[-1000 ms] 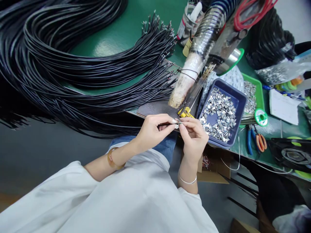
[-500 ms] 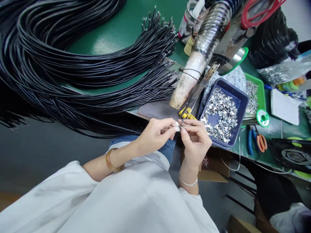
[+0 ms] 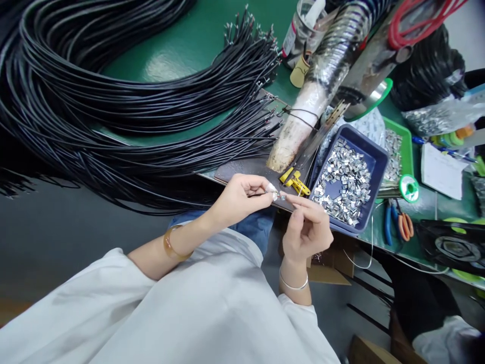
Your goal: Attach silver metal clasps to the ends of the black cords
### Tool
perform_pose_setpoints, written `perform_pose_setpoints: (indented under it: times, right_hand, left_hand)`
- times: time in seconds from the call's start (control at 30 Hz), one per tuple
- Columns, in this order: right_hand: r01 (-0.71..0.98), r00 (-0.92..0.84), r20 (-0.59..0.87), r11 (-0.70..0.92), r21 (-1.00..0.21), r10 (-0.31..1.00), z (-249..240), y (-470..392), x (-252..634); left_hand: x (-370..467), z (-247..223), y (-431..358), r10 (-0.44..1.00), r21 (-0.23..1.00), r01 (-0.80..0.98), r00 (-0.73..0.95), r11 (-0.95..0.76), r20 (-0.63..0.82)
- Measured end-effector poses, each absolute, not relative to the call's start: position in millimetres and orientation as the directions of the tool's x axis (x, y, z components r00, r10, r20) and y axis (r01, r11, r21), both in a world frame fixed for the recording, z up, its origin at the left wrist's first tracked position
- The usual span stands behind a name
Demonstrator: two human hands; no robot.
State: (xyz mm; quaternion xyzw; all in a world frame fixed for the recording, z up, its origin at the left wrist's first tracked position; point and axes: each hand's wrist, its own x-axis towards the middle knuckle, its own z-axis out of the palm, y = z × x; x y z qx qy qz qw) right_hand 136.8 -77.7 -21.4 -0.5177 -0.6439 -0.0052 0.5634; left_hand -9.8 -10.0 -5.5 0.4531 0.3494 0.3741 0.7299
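Note:
My left hand (image 3: 242, 199) is closed in a pinch, with a short dark stretch of black cable (image 3: 258, 194) showing between the fingers. Small bright, thin wire ends (image 3: 278, 194) stick out past its fingertips; their detail is too fine to make out. Beside them, my right hand (image 3: 307, 227) reaches a stretched forefinger to the wire ends. Its thumb is apart from that finger, and the other fingers are partly bent. Just behind the hands lies a yellow-handled tool (image 3: 295, 182) at the table's edge.
Many black cables (image 3: 151, 111) curve across the green table (image 3: 170, 60). A wrapped duct (image 3: 293, 126) hangs above its front edge. To the right are a blue bin (image 3: 373, 189) of small metal pieces, a green tray (image 3: 406, 146), a solder spool (image 3: 409, 188) and pliers (image 3: 388, 222).
The right thumb has come away from the wire ends, and that hand has drawn slightly down, its forefinger stretched out. The left hand keeps its pinch. The view has shifted slightly.

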Motion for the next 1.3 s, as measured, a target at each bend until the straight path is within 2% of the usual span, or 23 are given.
perform_pose_setpoints:
  times: [0.1, 0.17, 0.33, 0.57, 1.3]
  right_hand:
    - [0.615, 0.261, 0.651, 0.397, -0.681, 0.713, -22, -74, 140]
    - [0.609, 0.256, 0.627, 0.381, -0.696, 0.736, -23, -72, 142]
    - [0.722, 0.134, 0.69, 0.407, -0.56, 0.712, -25, -70, 145]
    - [0.81, 0.053, 0.732, 0.399, -0.43, 0.68, -25, -68, 146]
    - [0.781, 0.104, 0.702, 0.379, -0.496, 0.705, -17, -68, 139]
  left_hand:
    - [-9, -6, -8, 0.857, 0.923, -0.232, 0.49, 0.306, -0.161]
    - [-9, -7, -7, 0.868, 0.926, -0.237, 0.473, 0.294, -0.154]
    - [-7, -7, -4, 0.883, 0.928, -0.227, 0.437, 0.295, -0.173]
    - [-3, -3, 0, 0.891, 0.927, -0.229, 0.415, 0.298, -0.184]
    - [0, 4, 0, 0.929, 0.951, -0.209, 0.34, 0.23, -0.15]
